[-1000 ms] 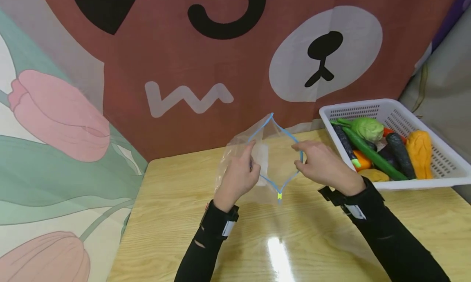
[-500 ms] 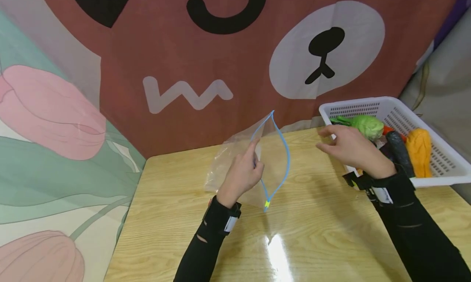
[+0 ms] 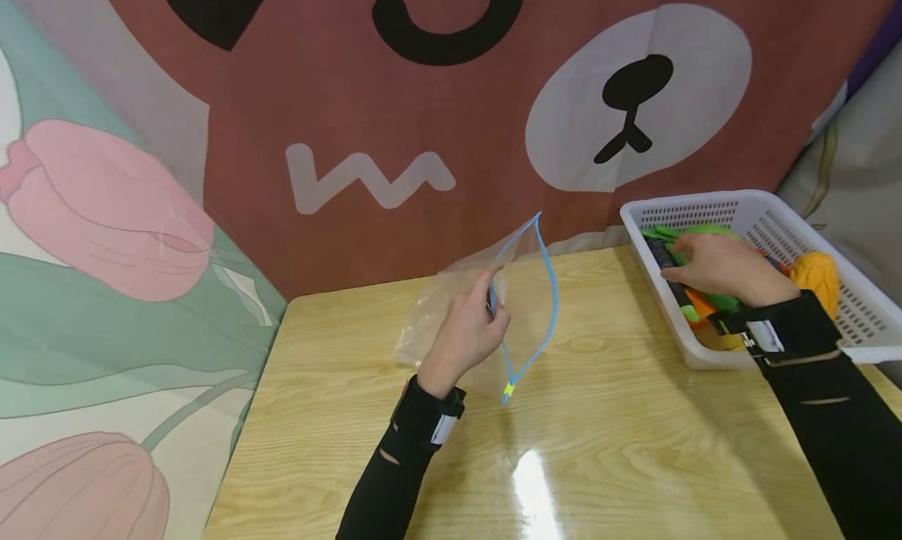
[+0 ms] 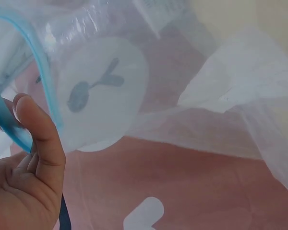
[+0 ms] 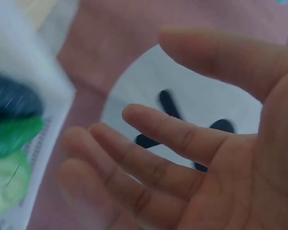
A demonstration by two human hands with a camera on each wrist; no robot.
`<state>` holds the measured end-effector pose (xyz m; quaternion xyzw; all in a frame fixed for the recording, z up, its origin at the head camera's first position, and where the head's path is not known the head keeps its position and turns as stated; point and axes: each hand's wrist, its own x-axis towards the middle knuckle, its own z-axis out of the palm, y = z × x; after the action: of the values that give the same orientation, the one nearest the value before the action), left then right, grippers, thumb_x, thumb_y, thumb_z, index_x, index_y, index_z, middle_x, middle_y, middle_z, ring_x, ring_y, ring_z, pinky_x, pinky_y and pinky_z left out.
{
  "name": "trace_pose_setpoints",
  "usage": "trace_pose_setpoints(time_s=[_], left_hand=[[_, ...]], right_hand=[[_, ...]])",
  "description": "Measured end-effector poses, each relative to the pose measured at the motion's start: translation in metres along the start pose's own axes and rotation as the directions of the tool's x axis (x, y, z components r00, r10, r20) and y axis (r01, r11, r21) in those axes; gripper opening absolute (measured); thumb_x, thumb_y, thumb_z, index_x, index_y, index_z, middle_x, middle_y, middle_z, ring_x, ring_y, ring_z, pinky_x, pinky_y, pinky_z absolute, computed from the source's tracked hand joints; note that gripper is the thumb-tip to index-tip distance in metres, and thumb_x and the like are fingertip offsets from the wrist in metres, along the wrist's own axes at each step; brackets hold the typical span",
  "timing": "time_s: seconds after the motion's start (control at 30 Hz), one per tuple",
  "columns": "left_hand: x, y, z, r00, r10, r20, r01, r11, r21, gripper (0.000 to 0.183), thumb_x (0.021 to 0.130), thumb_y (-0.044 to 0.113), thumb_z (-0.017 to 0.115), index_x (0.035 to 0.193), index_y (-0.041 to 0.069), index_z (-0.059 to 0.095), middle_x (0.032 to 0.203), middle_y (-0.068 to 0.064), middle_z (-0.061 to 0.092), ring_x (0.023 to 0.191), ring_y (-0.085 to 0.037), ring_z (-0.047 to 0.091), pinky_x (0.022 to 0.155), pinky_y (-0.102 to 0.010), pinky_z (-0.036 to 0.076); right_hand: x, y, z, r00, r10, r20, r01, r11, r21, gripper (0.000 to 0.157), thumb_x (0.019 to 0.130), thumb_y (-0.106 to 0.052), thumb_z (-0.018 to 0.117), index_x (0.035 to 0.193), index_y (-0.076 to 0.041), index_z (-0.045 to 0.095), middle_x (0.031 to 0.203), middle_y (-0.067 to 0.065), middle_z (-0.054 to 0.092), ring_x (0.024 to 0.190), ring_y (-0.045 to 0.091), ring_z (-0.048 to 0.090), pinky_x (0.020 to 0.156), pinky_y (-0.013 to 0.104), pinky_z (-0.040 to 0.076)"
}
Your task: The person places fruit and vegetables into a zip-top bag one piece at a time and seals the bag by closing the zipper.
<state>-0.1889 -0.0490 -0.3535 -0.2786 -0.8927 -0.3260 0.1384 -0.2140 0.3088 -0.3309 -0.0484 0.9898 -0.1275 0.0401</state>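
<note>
My left hand (image 3: 465, 336) grips the rim of a clear zip bag (image 3: 433, 313), the index finger lying along it. The bag's mouth gapes, edged by a blue zip strip (image 3: 554, 297) with a yellow slider (image 3: 509, 389) at the near end. In the left wrist view, thumb and fingers curl round the blue strip (image 4: 41, 62). My right hand (image 3: 733, 270) is over the white basket (image 3: 694, 358), above the vegetables, partly hiding a green cabbage (image 3: 708, 229). The right wrist view shows this hand (image 5: 197, 163) with fingers apart and nothing between them.
Inside the basket are a dark, bumpy long vegetable (image 3: 662, 258), an orange piece (image 3: 701, 304) and a yellow-orange gourd (image 3: 820, 278), among others. The wooden table (image 3: 599, 446) ends at a printed cloth backdrop (image 3: 366, 243) behind the bag.
My right hand has let go of the bag's right rim and moved right, over the basket. The bag's mouth has narrowed. My left hand keeps its hold, nearly in place.
</note>
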Motion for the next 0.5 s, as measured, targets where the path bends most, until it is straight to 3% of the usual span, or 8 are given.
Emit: trace_pose_setpoints(time_s=[0.23,0.4,0.5], left_hand=[[0.0,0.0,0.001,0.999,0.006,-0.033,-0.006,1.0,-0.016,0.056,0.082,0.005,0.054,0.136,0.008,0.043,0.061,0.004,0.051,0.047,-0.004,0.044,0.047,-0.018,0.037],[0.002,0.002,0.002,0.999,0.001,-0.036,-0.002,0.999,-0.039,0.056,0.082,0.004,0.053,0.137,0.008,0.042,0.062,0.003,0.05,0.047,-0.004,0.043,0.046,-0.018,0.036],[0.002,0.003,0.003,1.0,0.005,-0.029,-0.006,0.999,-0.049,0.056,0.082,0.004,0.053,0.137,0.008,0.042,0.062,0.003,0.05,0.047,-0.004,0.043,0.045,-0.018,0.037]], right_hand=[[0.009,0.034,0.004,0.988,0.119,0.096,-0.117,0.993,-0.021,0.066,0.079,-0.031,0.07,0.118,0.016,0.046,0.1,0.033,0.053,0.078,0.035,0.052,0.064,0.044,0.047],[0.018,0.057,0.013,0.963,0.133,0.234,-0.13,0.991,-0.029,0.046,0.078,-0.026,0.067,0.097,0.012,0.048,0.077,0.015,0.046,0.071,0.028,0.047,0.058,0.035,0.041],[0.021,0.071,0.019,0.944,0.13,0.304,-0.136,0.991,-0.001,0.043,0.078,-0.022,0.065,0.095,0.012,0.047,0.077,0.013,0.045,0.071,0.027,0.047,0.06,0.034,0.042]])
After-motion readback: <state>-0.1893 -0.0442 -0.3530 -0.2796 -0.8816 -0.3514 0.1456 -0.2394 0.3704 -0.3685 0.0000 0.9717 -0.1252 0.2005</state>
